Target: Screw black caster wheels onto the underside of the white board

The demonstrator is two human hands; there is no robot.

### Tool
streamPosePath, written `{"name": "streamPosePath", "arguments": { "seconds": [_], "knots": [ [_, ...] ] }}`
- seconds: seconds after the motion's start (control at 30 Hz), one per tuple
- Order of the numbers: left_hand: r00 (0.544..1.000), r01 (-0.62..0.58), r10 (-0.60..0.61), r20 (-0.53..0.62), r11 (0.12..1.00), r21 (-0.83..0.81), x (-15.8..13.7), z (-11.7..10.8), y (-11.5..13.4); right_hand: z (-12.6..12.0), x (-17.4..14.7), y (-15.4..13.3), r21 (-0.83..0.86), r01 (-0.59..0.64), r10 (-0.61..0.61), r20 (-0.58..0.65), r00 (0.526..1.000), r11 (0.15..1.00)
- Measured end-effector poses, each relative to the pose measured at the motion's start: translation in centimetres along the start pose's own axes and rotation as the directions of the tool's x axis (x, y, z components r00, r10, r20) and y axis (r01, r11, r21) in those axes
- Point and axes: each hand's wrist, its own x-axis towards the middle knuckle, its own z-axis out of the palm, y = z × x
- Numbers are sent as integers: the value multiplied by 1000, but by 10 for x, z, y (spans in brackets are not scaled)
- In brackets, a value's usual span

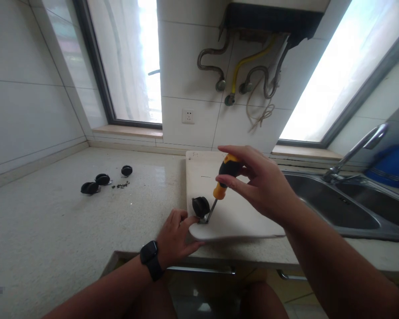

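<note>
left hand [177, 237], with a black watch [149, 253] on the wrist, is lying nearest the camera and pressing on the near corner of the white board [232, 212], fingers curled and pinching toward the base of the black caster wheel [201, 206]; whether they are actually gripping its plate is hard to tell, since the fingertips are covering it. right hand [262, 184] is sitting above and to the right, fingers closed around the handle of the orange-and-black screwdriver [224, 177]. the screwdriver's long axis is slanting down and to the left, from the right hand toward the wheel, with the tip meeting the mount just right of the wheel and just beside the left fingertips. the wheel is standing on the board's near-left corner, between the two hands, closer to the left one. three more wheels [99, 180] and a small pile of screws [120, 185] are lying well apart on the counter [53, 230] to the left. a sink [346, 208] and tap [359, 148] are sitting to the right of the board.
</note>
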Motion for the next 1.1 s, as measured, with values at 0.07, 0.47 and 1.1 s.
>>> {"name": "streamPosePath", "arguments": {
  "seconds": [0.07, 0.47, 1.1],
  "knots": [
    [1000, -2, 2, -3, 1000, -9, 0, 0, 0, 3, -1, 0, -89, -16, 11, -54, 998, 996],
    [1000, -3, 3, -16, 999, -42, 0, -1, -2, 0, 2, 5, -32, -40, 40, -10, 999, 999],
    [998, 42, -38, 41, 995, -94, -1, -4, -2, -1, 15, -14, -366, -3, 16, 33, 999, 930]
  ]
}}
